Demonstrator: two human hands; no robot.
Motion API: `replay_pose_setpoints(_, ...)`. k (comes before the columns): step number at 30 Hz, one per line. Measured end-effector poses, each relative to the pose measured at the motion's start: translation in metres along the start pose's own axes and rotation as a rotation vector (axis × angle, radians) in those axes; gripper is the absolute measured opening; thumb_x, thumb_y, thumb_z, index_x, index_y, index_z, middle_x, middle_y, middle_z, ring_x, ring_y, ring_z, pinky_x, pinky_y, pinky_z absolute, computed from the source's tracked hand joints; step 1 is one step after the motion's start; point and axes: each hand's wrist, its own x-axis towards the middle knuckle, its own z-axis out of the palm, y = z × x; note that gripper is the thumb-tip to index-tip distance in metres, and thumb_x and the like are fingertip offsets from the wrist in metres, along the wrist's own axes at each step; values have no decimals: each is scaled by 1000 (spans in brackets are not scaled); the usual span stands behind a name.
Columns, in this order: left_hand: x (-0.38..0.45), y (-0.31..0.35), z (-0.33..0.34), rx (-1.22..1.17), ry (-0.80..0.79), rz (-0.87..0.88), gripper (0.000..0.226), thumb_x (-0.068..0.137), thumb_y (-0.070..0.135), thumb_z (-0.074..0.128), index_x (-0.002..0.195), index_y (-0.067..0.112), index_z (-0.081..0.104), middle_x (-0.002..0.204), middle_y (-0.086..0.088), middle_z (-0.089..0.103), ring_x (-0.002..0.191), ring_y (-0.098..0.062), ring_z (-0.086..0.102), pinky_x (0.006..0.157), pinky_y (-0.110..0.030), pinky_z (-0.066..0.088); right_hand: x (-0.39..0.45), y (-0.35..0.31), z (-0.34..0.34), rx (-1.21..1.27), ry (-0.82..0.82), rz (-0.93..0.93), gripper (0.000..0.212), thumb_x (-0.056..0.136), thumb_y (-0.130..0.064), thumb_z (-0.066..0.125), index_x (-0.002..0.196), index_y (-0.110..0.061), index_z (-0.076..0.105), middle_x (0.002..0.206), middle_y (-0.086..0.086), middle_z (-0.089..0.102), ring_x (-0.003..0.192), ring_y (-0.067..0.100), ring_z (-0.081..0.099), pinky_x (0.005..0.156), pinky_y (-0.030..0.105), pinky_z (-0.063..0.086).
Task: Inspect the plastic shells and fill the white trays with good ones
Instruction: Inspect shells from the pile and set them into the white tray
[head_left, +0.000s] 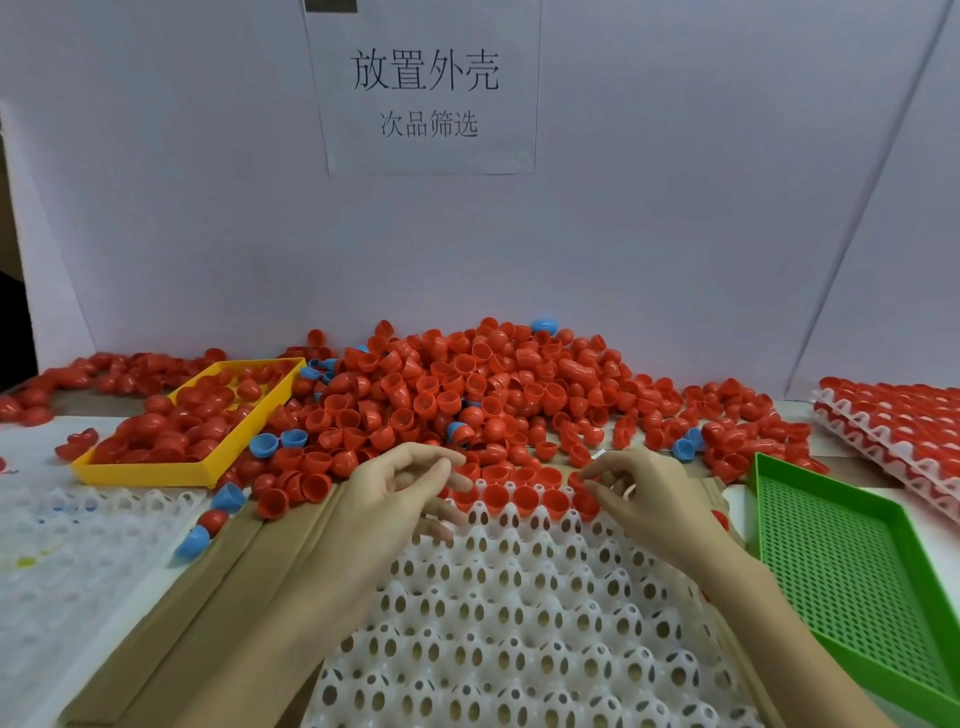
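Observation:
A white tray (519, 613) with egg-shaped holes lies in front of me. Its far row holds several red shells (524, 500). Behind it spreads a large pile of red shells (467, 384) with a few blue shells (262, 445) mixed in. My left hand (400, 493) hovers over the tray's far-left corner with loosely curled fingers, the fingertips by a red shell there. My right hand (644, 493) is over the far-right end of that row. Its thumb and forefinger pinch a red shell (579, 480).
A yellow tray (156, 473) of red shells stands at the left, and an empty white tray (78, 561) lies below it. A green mesh tray (841, 566) is at the right, with stacked filled white trays (898, 426) behind it. Cardboard strips (218, 597) flank the middle tray.

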Motion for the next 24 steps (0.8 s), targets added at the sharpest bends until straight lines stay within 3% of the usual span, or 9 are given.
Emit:
replay_pose_setpoints(9,-2,1,1,-2,-24,15,18,104,15,59,104,14,77,96,-6,79,79,-24,76,69,-31,63,-3,2,2,35,-34,30,11,92,-21,76,101,-26,79,91,-9,70,79,7,64,71,14,51)
replay_pose_setpoints(14,2,-2,-1,-24,-8,0,18,105,13,59,103,12,77,92,-9,78,73,-23,76,64,-29,62,5,12,-8,121,113,53,11,97,-18,70,102,-23,77,89,-15,72,83,0,66,74,16,53)
replay_pose_setpoints(16,4,-3,-3,-24,6,-6,18,105,12,58,103,12,76,90,-7,78,70,-22,74,62,-28,60,18,17,-10,96,96,66,15,98,-12,67,103,-23,76,91,-17,71,83,-2,65,75,13,52)
replay_pose_setpoints(19,6,-6,-5,8,29,-5,20,105,13,58,102,14,77,76,-2,73,58,-16,63,54,-24,51,45,21,-8,-35,-10,81,23,102,-4,58,111,-18,74,104,-5,74,88,3,66,82,18,53)
replay_pose_setpoints(22,5,-7,-6,32,30,-2,22,106,17,57,98,19,78,66,-4,53,48,-9,40,47,-22,34,71,21,2,-191,-118,97,34,100,7,55,123,-12,71,122,7,73,107,16,70,89,23,56)
replay_pose_setpoints(24,6,-6,-7,30,29,5,22,106,19,57,98,20,78,63,-2,45,46,-8,32,44,-19,28,82,19,12,-245,-193,95,36,100,5,56,127,-15,69,125,8,71,108,19,70,89,27,59)
